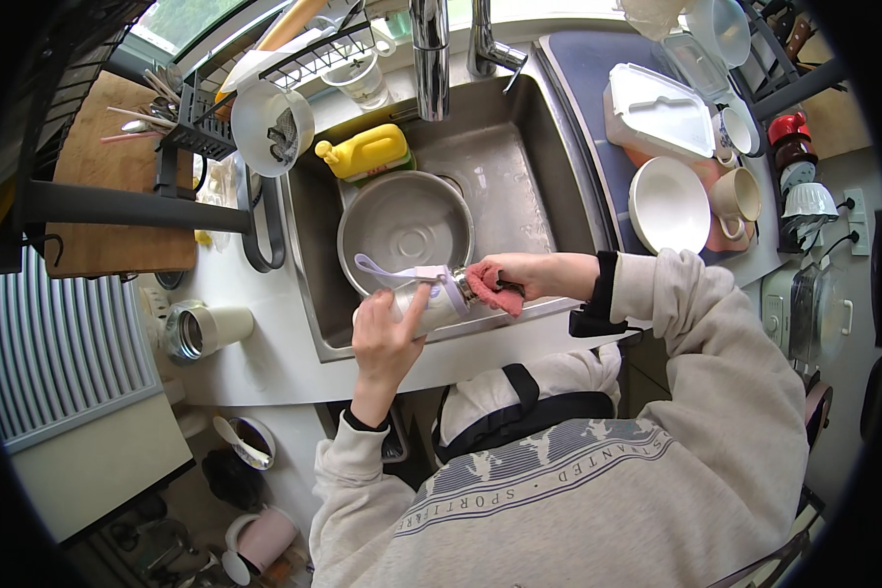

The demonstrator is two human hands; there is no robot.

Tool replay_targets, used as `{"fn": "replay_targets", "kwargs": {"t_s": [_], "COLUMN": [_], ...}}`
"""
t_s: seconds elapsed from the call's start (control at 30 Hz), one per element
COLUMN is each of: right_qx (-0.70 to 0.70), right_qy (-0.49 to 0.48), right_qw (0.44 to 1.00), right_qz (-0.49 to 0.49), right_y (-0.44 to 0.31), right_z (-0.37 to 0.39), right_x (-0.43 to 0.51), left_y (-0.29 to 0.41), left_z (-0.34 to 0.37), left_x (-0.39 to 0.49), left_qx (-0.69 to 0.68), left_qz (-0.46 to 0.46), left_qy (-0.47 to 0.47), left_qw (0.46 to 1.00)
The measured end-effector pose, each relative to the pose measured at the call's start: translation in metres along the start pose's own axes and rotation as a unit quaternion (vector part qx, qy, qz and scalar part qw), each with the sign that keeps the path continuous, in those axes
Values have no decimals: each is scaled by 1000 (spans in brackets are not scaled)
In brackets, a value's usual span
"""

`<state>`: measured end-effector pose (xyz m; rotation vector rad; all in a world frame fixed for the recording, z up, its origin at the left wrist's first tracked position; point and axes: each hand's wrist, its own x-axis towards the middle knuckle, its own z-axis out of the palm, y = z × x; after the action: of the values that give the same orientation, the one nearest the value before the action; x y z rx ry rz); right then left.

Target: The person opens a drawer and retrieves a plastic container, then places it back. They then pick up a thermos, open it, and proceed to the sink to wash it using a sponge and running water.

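Note:
My left hand (387, 338) grips a white bottle (441, 305) with a lilac collar and a lilac carrying strap (382, 270). The bottle lies tilted over the front edge of the sink, its metal neck pointing right. In my right hand (525, 279) is a bunched red cloth (494, 287), pressed against that neck; a small dark item shows between the fingers, too hidden to name. Behind the bottle, a round metal basin (411, 228) stands in the sink (514, 169). A yellow squeeze bottle (371, 152) lies at the basin's far side.
Left of the sink stand a white cup (224, 327) and a black rack post (140, 206). The faucet (432, 66) hangs over the sink's back. To the right, a mat holds a white bowl (669, 206), a beige mug (735, 195) and a lidded plastic container (658, 110).

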<state>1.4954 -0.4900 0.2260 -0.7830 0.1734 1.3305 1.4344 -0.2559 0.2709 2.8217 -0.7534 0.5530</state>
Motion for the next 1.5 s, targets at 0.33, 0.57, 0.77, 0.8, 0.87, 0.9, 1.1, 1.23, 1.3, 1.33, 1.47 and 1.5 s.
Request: {"fn": "replay_targets", "kwargs": {"t_s": [0.33, 0.57, 0.77, 0.8, 0.87, 0.9, 1.1, 1.23, 1.3, 1.33, 1.47, 1.5], "right_qx": [-96, -433, -548, -576, -607, -606, -648, -671, -709, -708, -715, -709], "right_qy": [-16, 373, 571, 582, 565, 557, 591, 566, 557, 518, 378, 339], "right_qw": [993, 790, 603, 564, 551, 560, 474, 476, 413, 469, 572, 599], "right_qz": [73, -222, -100, -108, -99, -92, -80, -50, -127, -106, -136, -154], "right_y": [-62, -163, -182, -181, -180, -180, -176, -175, -163, -160, -140, -136], "right_z": [-38, -70, -94, -96, -100, -101, -103, -84, -64, -55, -18, -12], "right_x": [-10, -31, -9, -7, -3, -3, -4, -4, 0, 2, 16, 21], "left_y": [-22, -24, -10, -9, -5, -5, -10, -18, -22, -23, -23, -24], "left_z": [18, 52, 96, 100, 108, 111, 114, 96, 83, 76, 47, 40], "left_x": [19, 50, 91, 94, 102, 105, 111, 104, 100, 98, 81, 75], "left_qx": [-33, -523, -617, -615, -609, -608, -639, -618, -602, -598, -615, -618], "left_qz": [-74, -300, -288, -292, -288, -276, -328, -363, -388, -413, -464, -478], "left_qy": [62, 12, -22, -45, -49, -47, -73, -86, -114, -135, -174, -183], "left_qw": [995, 798, 732, 731, 737, 743, 692, 692, 688, 673, 613, 598]}}
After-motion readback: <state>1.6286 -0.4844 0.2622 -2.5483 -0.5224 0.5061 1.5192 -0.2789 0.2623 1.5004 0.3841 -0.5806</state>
